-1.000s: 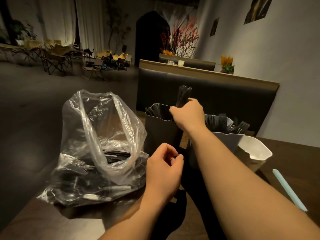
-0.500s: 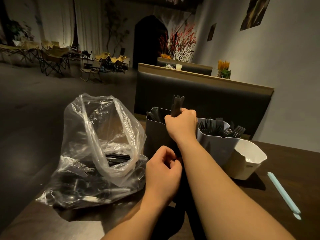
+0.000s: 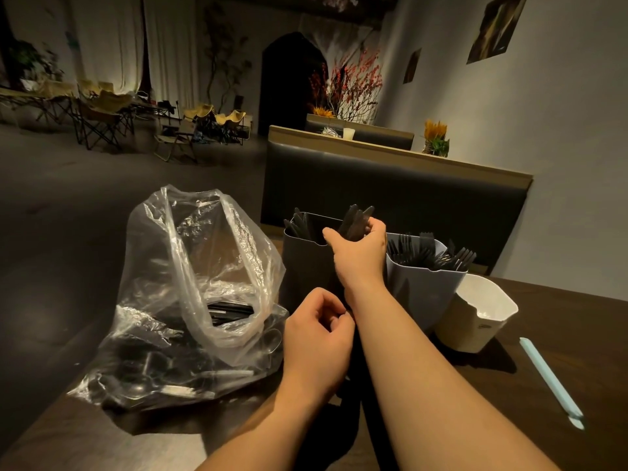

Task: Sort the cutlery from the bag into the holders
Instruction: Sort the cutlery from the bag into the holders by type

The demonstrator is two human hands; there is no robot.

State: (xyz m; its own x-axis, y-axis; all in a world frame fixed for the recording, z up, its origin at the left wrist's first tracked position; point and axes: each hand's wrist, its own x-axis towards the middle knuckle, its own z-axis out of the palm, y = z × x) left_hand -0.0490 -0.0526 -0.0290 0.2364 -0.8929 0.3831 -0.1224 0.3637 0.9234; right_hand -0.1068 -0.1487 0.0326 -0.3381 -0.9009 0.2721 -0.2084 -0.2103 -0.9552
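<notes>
On the left of the counter (image 3: 560,321) a clear bag (image 3: 190,300) is slumped open, and dark cutlery (image 3: 227,312) can be seen lying in its bottom, so a fair share is judged unsorted; which kinds remain cannot be told through the creased plastic. Just right of the bag, the left hand (image 3: 316,338) is curled loosely above the counter with its grip narrow; nothing is seen held in it. Beyond it a black holder (image 3: 306,263) is partly filled with dark pieces whose tips show at its far left corner. Over its mouth the right hand (image 3: 360,253) is closed around a bundle (image 3: 355,220) of black pieces, tips upward, seemingly being lowered in but not released. Touching that holder on the right, a grey holder (image 3: 424,287) is crowded with forks (image 3: 438,254). Next, a white holder (image 3: 475,314) is seen with nothing showing in it, so one kind is judged not yet started. Farthest right, a pale blue stick (image 3: 547,375) lies apart on the counter.
</notes>
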